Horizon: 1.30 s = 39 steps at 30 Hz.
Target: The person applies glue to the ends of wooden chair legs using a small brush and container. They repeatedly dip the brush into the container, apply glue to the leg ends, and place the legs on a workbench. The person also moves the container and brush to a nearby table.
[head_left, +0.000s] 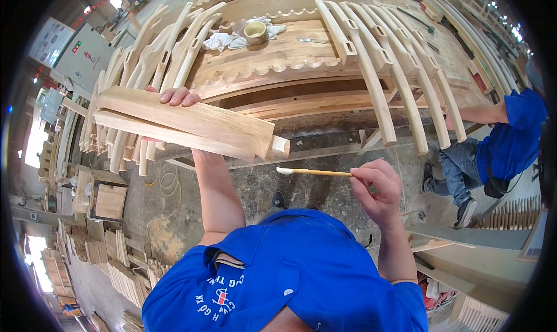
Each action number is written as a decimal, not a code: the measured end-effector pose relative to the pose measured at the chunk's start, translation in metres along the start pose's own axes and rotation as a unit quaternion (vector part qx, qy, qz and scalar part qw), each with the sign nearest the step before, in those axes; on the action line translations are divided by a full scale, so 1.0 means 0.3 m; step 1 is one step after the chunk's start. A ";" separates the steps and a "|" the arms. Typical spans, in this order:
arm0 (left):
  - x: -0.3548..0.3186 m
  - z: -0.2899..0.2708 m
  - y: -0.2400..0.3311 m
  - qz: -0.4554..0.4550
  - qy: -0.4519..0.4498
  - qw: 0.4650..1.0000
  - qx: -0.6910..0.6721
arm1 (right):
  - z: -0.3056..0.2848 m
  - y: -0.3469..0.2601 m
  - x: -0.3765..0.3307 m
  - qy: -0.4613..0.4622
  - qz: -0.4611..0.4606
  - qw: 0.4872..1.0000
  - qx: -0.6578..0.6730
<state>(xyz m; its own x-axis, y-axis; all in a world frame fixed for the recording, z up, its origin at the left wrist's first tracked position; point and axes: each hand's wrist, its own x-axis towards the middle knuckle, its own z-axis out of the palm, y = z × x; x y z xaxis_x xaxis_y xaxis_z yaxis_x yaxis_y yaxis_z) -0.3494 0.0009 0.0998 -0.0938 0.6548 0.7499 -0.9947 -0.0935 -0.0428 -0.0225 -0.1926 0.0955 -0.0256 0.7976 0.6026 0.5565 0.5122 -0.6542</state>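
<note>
My left hand (pixel 178 96) grips a pale wooden piece (pixel 185 120) from its far side, fingers curled over the top edge. The piece is long and tapered, with a lengthwise gap between two boards and a short tenon (pixel 279 147) at its right end. White stuff shows on the tenon's tip. Between thumb and fingers, my right hand (pixel 377 190) pinches a thin wooden stick (pixel 322 172). Its tip carries a white blob and points left, just below the tenon and apart from it.
On the workbench (pixel 278 53) stand a round pot (pixel 256 33) on a white cloth (pixel 219 41) and a flat blade (pixel 312 40). Curved wooden frames (pixel 371 88) jut over the front edge at right, others (pixel 174 42) at left. A co-worker in blue (pixel 510 135) is at right.
</note>
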 end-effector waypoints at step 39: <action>0.184 0.468 0.221 0.114 -0.368 0.043 0.922 | -0.135 0.019 0.168 0.069 0.117 0.987 0.082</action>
<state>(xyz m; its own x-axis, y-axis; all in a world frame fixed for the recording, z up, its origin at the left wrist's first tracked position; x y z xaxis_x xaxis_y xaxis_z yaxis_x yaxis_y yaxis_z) -0.4147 -0.0746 0.2310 0.6093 0.3419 0.7154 0.7861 -0.3788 -0.4884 0.0131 -0.1623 0.1407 0.2079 0.8548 0.4756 0.3917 0.3728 -0.8412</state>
